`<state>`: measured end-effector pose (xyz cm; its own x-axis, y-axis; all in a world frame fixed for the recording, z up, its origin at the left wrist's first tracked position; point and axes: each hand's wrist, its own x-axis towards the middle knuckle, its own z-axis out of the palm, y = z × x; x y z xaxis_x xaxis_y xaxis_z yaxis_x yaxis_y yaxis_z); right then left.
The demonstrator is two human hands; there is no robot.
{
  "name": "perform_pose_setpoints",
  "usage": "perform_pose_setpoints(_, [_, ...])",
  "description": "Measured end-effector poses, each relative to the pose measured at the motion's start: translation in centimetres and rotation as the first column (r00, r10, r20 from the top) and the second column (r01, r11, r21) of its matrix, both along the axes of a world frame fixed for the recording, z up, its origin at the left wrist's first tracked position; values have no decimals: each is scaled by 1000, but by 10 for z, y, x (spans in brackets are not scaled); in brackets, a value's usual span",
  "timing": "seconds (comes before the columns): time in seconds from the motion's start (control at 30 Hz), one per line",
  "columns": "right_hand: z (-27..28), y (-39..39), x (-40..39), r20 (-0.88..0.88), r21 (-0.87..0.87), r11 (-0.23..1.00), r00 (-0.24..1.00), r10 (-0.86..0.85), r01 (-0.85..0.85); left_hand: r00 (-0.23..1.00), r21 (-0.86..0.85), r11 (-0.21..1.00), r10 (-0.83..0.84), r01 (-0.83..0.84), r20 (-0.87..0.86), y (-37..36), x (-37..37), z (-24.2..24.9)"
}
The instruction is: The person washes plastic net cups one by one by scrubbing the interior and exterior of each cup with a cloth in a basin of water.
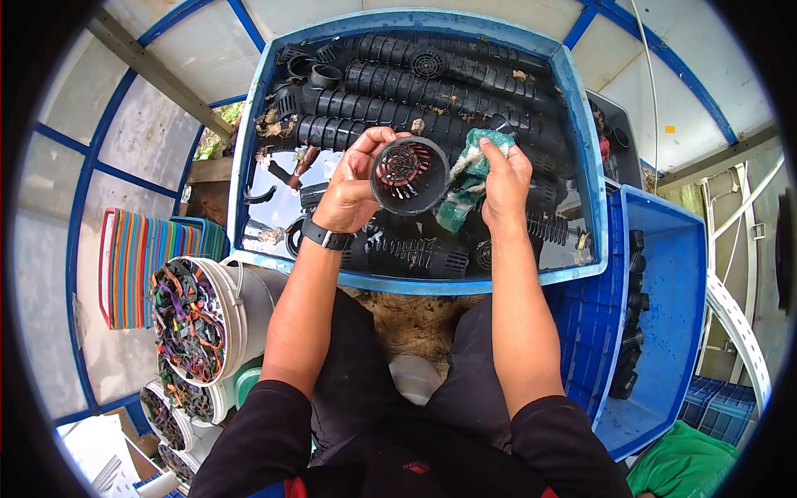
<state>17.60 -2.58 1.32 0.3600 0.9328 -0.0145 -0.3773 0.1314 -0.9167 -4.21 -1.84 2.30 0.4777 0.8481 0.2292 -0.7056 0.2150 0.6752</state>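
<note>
My left hand (357, 187) grips a black slotted net pot (388, 189) by its side, its round opening turned toward me and the slotted base showing inside. In my right hand (506, 178) is a wet green scrubbing cloth (459, 207) with whitish patches, bunched between thumb and fingers just right of the pot. Both hands are over a large blue tub (415, 286) of dark water. Stacked rows of black net pots (398, 79) lie in the water, with loose ones around them and brown debris floating among them.
White buckets (241, 307) full of tangled coloured strips stand at the left, near a stack of colourful trays (149, 257). On the right, a blue crate (656, 349) holds several black pots (633, 332) along its side. A green bag (685, 465) lies at lower right.
</note>
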Motion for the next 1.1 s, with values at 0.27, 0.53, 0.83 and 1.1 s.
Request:
perform_pose_setpoints(0.27, [2,-4,-2,7,41,998,999,43,-43,992,9,999,53,-52,-118,2,-2,-4])
perform_pose_setpoints(0.53, [3,-21,-21,356,49,940,885,301,-339,765,373,899,405,-231,-500,11,13,-18])
perform_pose_setpoints(0.83, [-10,-28,-27,-452,-128,917,846,285,-377,373,853,518,806,-66,-460,-10,37,-8])
perform_pose_setpoints(1.1, [-17,-24,-25,-458,-95,914,833,311,-394,390,835,547,783,-60,-484,-10,33,-6])
